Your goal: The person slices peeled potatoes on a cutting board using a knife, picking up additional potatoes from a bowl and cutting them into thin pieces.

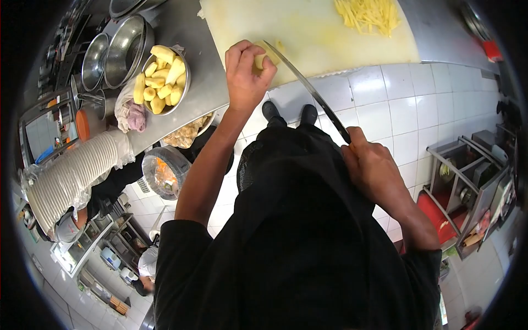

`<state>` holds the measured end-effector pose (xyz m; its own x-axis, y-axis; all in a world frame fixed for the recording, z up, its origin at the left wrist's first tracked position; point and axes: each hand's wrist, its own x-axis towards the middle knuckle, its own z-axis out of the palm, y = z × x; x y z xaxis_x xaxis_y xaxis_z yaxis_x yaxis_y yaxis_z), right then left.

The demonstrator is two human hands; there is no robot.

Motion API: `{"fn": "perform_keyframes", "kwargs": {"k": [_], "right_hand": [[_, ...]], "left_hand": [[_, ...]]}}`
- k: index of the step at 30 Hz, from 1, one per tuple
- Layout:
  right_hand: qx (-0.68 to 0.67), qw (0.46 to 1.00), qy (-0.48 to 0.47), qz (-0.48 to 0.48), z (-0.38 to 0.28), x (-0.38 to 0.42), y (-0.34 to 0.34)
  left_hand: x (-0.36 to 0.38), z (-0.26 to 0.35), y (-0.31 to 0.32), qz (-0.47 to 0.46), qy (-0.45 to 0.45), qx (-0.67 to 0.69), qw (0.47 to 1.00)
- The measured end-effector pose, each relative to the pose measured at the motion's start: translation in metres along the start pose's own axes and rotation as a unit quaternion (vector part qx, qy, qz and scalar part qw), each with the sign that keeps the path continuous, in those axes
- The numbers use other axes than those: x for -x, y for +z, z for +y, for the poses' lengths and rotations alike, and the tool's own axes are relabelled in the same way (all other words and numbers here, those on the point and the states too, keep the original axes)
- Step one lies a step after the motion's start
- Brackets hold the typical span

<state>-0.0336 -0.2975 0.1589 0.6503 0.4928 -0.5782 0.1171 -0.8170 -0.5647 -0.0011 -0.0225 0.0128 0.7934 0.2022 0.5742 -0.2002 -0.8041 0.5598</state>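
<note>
My left hand [246, 71] has its fingers curled over a pale yellow peeled potato [258, 59] at the near edge of the cutting board [308, 33]. In my right hand [371, 165] is the handle of a long knife [311, 88]. The blade slants up and left, with its tip beside the potato. A few small yellow bits lie by the tip. Farther off on the board is a pile of thin yellow strips [368, 16]. A metal bowl [187, 82] of whole peeled potatoes [159, 82] stands on the steel counter, left of my left hand.
Metal bowls [125, 52], a cloth [131, 110] and stacked plates [71, 176] are at the left. Below the counter stands a bucket [181, 184] with orange scraps. Two people are partly visible at lower left. A metal rack [467, 187] stands at the right.
</note>
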Motion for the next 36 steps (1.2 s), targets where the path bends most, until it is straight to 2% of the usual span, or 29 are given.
{"fn": "perform_keyframes", "kwargs": {"k": [9, 12, 15, 18, 21, 24, 27, 36], "right_hand": [[0.027, 0.999, -0.017, -0.006, -0.007, -0.005, -0.003], [0.019, 0.999, 0.012, -0.041, -0.01, -0.012, -0.005], [0.012, 0.999, -0.003, -0.034, -0.009, -0.02, -0.001], [-0.003, 0.998, 0.023, -0.052, -0.015, -0.034, -0.001], [-0.012, 1.0, -0.017, -0.021, -0.014, -0.05, 0.006], [-0.008, 1.0, -0.012, 0.0, -0.009, -0.086, 0.028], [-0.02, 0.994, -0.088, 0.059, -0.002, -0.097, 0.042], [-0.016, 0.995, -0.066, 0.067, -0.007, -0.057, 0.014]], "left_hand": [[-0.001, 0.001, -0.001, -0.003, 0.002, 0.0, 1.0], [-0.002, 0.002, -0.002, -0.005, 0.0, 0.004, 1.0], [-0.002, 0.003, -0.003, -0.007, -0.008, 0.014, 1.0], [-0.001, 0.002, -0.001, -0.005, -0.013, 0.019, 1.0], [-0.001, 0.003, -0.002, -0.004, -0.019, 0.025, 0.999], [0.0, 0.004, -0.002, -0.007, -0.023, 0.026, 0.999], [0.001, -0.001, -0.003, -0.001, -0.025, 0.022, 0.999], [-0.001, -0.001, -0.001, 0.0, -0.009, 0.015, 1.0]]}}
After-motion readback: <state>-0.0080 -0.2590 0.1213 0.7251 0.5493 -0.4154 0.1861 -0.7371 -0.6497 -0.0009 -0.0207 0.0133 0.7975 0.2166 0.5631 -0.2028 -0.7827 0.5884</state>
